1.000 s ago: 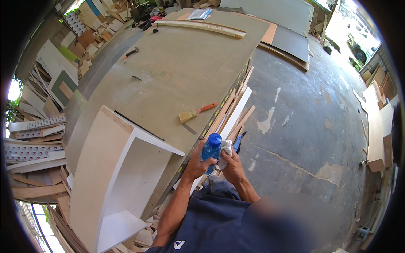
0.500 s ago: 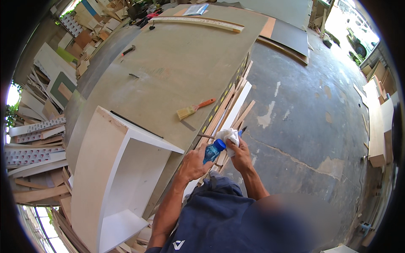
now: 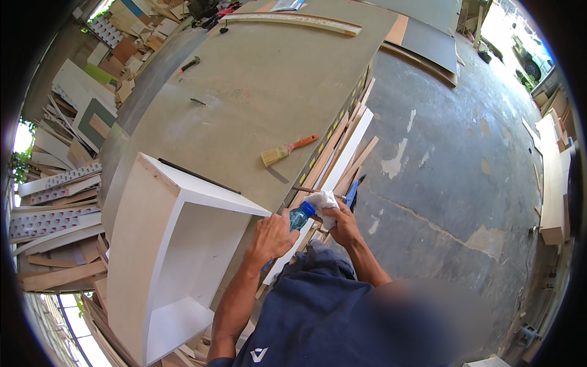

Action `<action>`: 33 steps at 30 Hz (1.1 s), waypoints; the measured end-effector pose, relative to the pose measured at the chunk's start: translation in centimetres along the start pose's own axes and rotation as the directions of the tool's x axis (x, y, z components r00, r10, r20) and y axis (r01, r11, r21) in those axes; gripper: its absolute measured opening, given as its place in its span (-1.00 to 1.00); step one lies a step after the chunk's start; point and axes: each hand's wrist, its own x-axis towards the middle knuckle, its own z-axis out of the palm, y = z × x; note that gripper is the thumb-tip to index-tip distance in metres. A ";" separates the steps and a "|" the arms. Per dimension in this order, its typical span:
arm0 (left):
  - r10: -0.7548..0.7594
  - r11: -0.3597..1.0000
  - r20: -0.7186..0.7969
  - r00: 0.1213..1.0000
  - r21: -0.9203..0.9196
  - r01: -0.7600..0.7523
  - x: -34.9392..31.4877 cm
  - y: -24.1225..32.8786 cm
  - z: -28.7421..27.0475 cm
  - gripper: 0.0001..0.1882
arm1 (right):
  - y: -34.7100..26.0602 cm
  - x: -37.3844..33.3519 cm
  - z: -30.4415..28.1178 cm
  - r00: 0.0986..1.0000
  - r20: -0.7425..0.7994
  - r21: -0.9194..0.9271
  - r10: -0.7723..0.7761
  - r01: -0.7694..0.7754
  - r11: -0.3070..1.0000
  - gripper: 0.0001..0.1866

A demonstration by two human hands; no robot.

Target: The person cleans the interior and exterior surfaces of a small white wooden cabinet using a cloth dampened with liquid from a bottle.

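Observation:
My left hand (image 3: pixel 272 236) is wrapped round a clear blue-tinted plastic bottle (image 3: pixel 297 219) with a blue cap, held tilted with its cap end toward the right. Bunched in my right hand (image 3: pixel 344 226) is a white cloth (image 3: pixel 324 208), which meets the capped end of the bottle. The fingers of both hands are closed, and the cloth partly covers the right fingertips. Left of my hands stands an open white box-like cabinet (image 3: pixel 202 244) on the worktable (image 3: pixel 238 116). A paintbrush (image 3: pixel 288 150) with an orange handle lies on the tabletop beyond them.
Long wood strips (image 3: pixel 345 150) lean along the table's right edge, close to my hands. A hammer (image 3: pixel 190 64) and a long board (image 3: pixel 293 23) lie farther back on the table. Offcuts (image 3: pixel 61 214) are piled at the left; planks (image 3: pixel 553 183) stand at the right.
The bottle has tipped further over, and its cap has come against the cloth. My left hand has shifted slightly left. The whole view has moved a little.

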 end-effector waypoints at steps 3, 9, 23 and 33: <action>0.007 1.000 0.016 1.000 0.013 -0.007 0.2 0.3 -0.1 -0.42 | 0.2 0.6 -0.7 1.000 -0.020 -0.044 -0.011 0.010 0.999 -0.43; 0.009 1.000 -0.066 0.998 -0.022 -0.011 0.5 0.0 0.3 -0.53 | 0.0 0.6 0.1 1.000 -0.020 -0.059 0.000 -0.001 0.998 -0.39; -0.010 0.999 -0.055 0.998 -0.038 0.008 0.0 -0.4 1.8 -0.52 | 0.4 1.1 -0.6 1.000 -0.014 -0.146 -0.017 0.015 0.989 -0.37; 0.021 0.921 -0.251 0.968 -0.371 -0.117 0.6 -1.2 4.8 -0.48 | -3.8 2.1 4.2 0.967 0.253 -0.760 -0.013 0.207 0.616 -0.31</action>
